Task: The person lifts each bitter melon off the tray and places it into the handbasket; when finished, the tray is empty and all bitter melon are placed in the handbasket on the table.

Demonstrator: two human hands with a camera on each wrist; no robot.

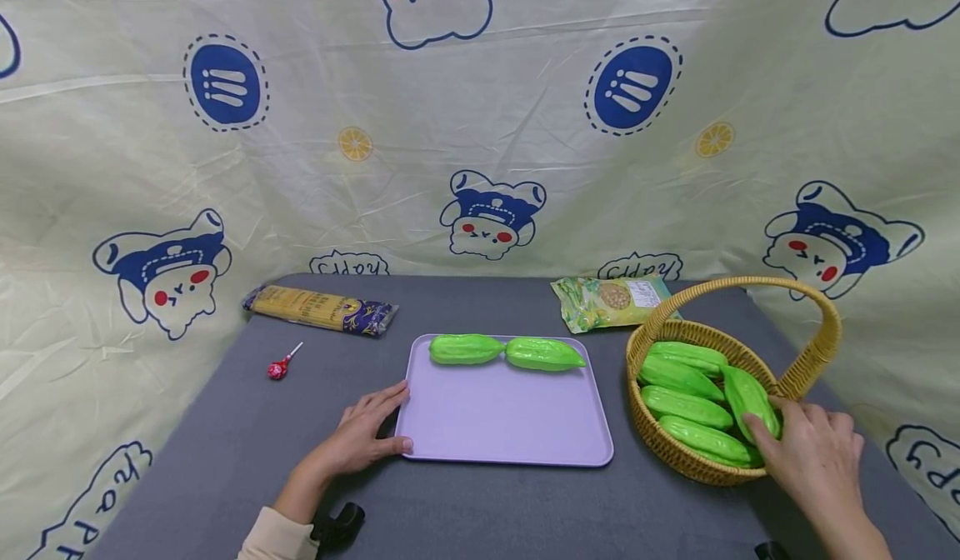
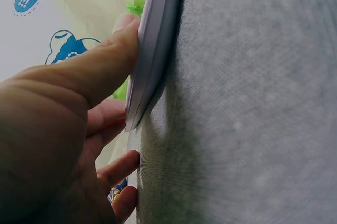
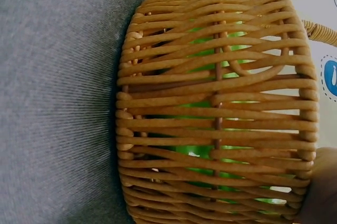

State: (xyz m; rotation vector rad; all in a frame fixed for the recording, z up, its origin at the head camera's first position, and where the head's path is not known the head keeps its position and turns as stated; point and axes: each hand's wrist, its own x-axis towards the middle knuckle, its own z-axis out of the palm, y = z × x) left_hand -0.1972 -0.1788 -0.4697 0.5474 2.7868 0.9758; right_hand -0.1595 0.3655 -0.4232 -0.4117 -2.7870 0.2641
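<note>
A lilac tray [image 1: 502, 427] lies on the table with two green bitter melons [image 1: 467, 349] end to end along its far edge. My left hand [image 1: 363, 431] touches the tray's left edge, fingers spread; in the left wrist view its thumb rests on the rim. On the right, a wicker basket [image 1: 693, 470] holds several more bitter melons [image 1: 686, 407]. My right hand [image 1: 817, 452] reaches over the basket's near right rim and grips the rightmost bitter melon [image 1: 746, 393], its thumb on the near end. The basket wall [image 3: 216, 108] hides most of this in the right wrist view.
A yellow-and-blue packet [image 1: 318, 308] and a red-wrapped lollipop [image 1: 279, 368] lie at the left. A green packet [image 1: 611, 302] lies behind the tray, near the basket. The basket's tall handle [image 1: 750, 283] arches over it. A printed curtain [image 1: 525, 110] hangs behind the table.
</note>
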